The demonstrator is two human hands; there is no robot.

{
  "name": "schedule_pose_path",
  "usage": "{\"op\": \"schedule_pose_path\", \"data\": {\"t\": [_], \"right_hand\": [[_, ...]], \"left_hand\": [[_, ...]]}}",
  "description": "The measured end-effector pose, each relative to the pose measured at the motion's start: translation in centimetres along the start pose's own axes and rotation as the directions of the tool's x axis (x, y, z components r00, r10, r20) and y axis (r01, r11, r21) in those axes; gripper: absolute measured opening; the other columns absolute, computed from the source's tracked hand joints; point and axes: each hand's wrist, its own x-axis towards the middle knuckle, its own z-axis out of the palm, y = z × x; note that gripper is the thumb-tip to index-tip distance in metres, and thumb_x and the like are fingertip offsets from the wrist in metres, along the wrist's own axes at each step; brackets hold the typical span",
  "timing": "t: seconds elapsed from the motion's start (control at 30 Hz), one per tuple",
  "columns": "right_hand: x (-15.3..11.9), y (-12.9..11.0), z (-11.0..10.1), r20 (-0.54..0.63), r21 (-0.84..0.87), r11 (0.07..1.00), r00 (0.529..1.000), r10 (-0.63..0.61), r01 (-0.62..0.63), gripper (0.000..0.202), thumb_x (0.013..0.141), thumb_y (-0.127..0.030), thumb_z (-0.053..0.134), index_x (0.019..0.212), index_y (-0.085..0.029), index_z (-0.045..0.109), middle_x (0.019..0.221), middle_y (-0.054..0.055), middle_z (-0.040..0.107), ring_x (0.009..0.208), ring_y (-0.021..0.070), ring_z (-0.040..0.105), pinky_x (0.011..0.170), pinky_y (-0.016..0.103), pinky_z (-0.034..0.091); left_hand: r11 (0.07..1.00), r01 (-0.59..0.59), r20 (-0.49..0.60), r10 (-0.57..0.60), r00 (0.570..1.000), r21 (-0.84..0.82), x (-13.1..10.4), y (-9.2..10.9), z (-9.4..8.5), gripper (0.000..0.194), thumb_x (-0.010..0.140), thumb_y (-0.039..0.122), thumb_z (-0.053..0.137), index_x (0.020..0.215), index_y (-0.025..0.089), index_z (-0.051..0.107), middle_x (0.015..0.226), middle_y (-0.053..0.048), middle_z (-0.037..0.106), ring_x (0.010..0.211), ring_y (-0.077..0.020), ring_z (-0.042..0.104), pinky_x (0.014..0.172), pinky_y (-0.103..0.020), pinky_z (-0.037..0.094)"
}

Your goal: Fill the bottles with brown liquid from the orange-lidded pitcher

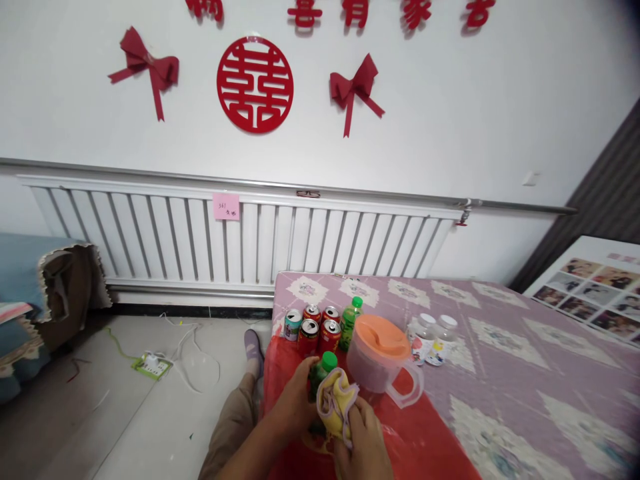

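**Head view: a bottle and a cloth between two hands, with crowded neighbours**

In the head view, our left hand [296,402] curls narrowly around the side of a green-capped bottle [329,362], central and low in the picture. Our right hand [367,437] pinches a folded yellow cloth [336,403] against it; we cannot tell how far the hidden fingertips close.

We judge three hazards. The bottle could twist or slip if the cloth's push outweighs our left-hand hold. The clear pitcher [367,370], at two o'clock from the bottle, could be knocked if our right hand swings towards its handle. The cans, close by at eleven to twelve o'clock, could topple together if the bottle strikes one or the thin red sheet [420,440] drags beneath them.

We count four red cans [309,338], one teal can [293,325], two green-capped bottles (one held, one standing [349,328] at one o'clock), one pitcher with one orange lid [383,333], two white-capped jars [441,343] at two o'clock beyond the pitcher, one cloth, one red sheet and, on the wall, two bows [354,90].
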Motion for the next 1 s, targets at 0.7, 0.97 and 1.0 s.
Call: {"op": "schedule_pose_path", "data": {"t": [0.7, 0.97, 1.0], "right_hand": [[0.7, 1.6, -2.1, 0.226, 0.416, 0.776, 0.881, 0.416, -0.474, 0.041, 0.071, -0.034, 0.048, 0.108, -0.021, 0.061, 0.100, 0.009, 0.074, 0.090, 0.0257, 0.072, 0.076, 0.033, 0.055], [2.7, 0.4, -3.5, 0.196, 0.455, 0.690, 0.819, 0.538, -0.563, 0.043, 0.085, -0.046, 0.045, 0.118, -0.019, 0.054, 0.085, 0.007, 0.074, 0.072, 0.0242, 0.072, 0.058, 0.030, 0.052], [3.1, 0.0, -3.2, 0.195, 0.470, 0.696, 0.833, 0.518, -0.543, 0.044, 0.084, -0.045, 0.046, 0.119, -0.019, 0.054, 0.088, 0.008, 0.075, 0.075, 0.0243, 0.072, 0.059, 0.031, 0.052]], "left_hand": [[0.996, -0.004, 0.012, 0.003, 1.000, 0.089, 0.0, -0.3, 0.1, 0.078, 0.067, 0.012, 0.069, 0.139, 0.021, 0.039, 0.141, -0.010, 0.052, 0.127, -0.0279, 0.052, 0.110, -0.042, 0.041], [0.991, -0.015, -0.017, 0.017, 1.000, 0.136, 0.2, -0.7, 0.4, 0.076, 0.067, 0.015, 0.068, 0.136, 0.019, 0.038, 0.138, -0.012, 0.053, 0.125, -0.0282, 0.053, 0.108, -0.041, 0.043], [0.991, -0.016, -0.017, 0.019, 1.000, 0.134, 0.2, -0.7, 0.4, 0.076, 0.066, 0.015, 0.068, 0.136, 0.019, 0.038, 0.138, -0.012, 0.053, 0.125, -0.0282, 0.054, 0.108, -0.041, 0.043]]}}
